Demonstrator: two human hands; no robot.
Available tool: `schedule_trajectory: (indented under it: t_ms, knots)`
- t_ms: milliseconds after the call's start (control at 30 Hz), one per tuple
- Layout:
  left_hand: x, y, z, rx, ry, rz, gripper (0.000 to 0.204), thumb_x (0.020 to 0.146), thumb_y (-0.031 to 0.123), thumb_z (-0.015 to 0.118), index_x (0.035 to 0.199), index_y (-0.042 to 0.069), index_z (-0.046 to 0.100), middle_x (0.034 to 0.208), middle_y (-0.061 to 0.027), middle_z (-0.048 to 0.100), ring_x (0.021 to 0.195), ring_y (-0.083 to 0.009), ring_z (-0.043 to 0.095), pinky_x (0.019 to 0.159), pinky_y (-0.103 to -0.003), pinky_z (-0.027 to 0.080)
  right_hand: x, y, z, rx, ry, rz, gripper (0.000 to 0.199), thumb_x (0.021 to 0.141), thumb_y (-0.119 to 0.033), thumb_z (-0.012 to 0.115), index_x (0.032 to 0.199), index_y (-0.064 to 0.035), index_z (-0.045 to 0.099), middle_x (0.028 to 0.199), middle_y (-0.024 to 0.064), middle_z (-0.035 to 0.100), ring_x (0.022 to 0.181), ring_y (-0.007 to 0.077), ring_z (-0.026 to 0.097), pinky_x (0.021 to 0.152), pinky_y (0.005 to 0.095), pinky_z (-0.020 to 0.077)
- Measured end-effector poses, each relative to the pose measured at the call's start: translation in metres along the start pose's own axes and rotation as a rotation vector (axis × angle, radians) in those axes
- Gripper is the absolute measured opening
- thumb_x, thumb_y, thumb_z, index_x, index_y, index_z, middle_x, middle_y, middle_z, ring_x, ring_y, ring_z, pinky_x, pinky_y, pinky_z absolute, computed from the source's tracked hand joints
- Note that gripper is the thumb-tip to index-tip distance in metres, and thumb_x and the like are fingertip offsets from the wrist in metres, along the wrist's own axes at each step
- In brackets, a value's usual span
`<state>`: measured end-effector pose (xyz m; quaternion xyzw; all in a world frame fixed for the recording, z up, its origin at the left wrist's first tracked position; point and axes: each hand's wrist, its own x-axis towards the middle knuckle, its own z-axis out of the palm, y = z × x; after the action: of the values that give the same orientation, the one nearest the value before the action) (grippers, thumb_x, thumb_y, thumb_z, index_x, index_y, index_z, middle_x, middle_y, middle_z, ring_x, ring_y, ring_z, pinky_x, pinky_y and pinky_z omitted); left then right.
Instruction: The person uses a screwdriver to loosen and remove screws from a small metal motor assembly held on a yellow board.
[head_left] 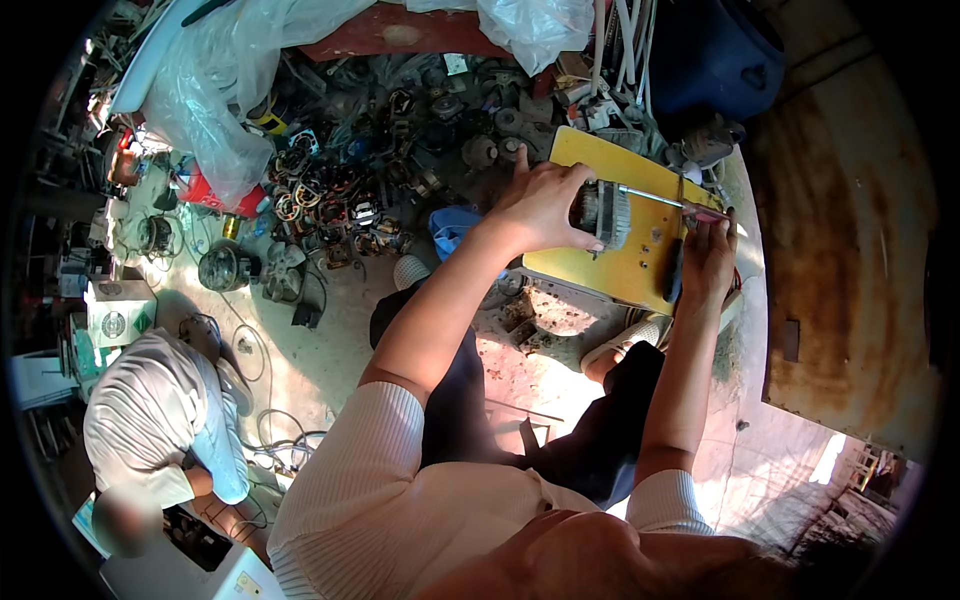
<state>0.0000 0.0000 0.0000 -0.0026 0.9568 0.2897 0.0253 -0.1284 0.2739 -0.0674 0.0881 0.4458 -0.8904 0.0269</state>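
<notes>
A small ribbed metal motor part (606, 216), dark on one side and grey-finned on the other, is over a yellow board (597, 152). My left hand (545, 205) is wrapped round it, thumb at the near side and fingers at the far side. In my right hand (708, 255) is a screwdriver (655, 197) with a reddish handle. Its metal shaft points left, and the tip meets or almost meets the motor part; I cannot tell which. A dark-handled tool (675, 272) lies by the board's right edge, close to my right wrist.
A heap of motor parts and wire coils (335, 205) covers the floor beyond. Clear plastic sheeting (215, 95) hangs at the far left. A blue barrel (715, 60) and a rusty metal sheet (850, 240) stand right. Another person (150, 410) crouches at the lower left, near loose cables (285, 440).
</notes>
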Motion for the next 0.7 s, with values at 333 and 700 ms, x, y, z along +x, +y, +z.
schedule_trajectory:
  t_ms: [333, 700]
  knots:
    - [-0.002, -0.007, -0.002, -0.077, 0.068, 0.077, 0.088, 0.065, 0.048, 0.087, 0.140, 0.015, 0.052, 0.139, -0.0158, 0.058, 0.135, -0.0331, 0.048, 0.119, -0.053, 0.017, -0.002, -0.004, 0.002, 0.076, -0.007, 0.013, 0.038, 0.104, -0.020, 0.057, 0.141, -0.0175, 0.052, 0.114, -0.0035, 0.065, 0.102, 0.0122, 0.062, 0.084, 0.0344, 0.0471]
    - [0.020, -0.022, 0.028, -0.548, 0.191, -0.116, 0.040, 0.095, 0.037, 0.070, 0.115, 0.003, 0.063, 0.107, -0.0115, 0.070, 0.102, -0.0193, 0.066, 0.087, -0.033, 0.051, -0.005, 0.003, 0.010, 0.105, 0.038, 0.045, 0.028, 0.103, -0.029, 0.058, 0.130, -0.0189, 0.057, 0.111, -0.0015, 0.064, 0.100, 0.0141, 0.061, 0.089, 0.0322, 0.0471]
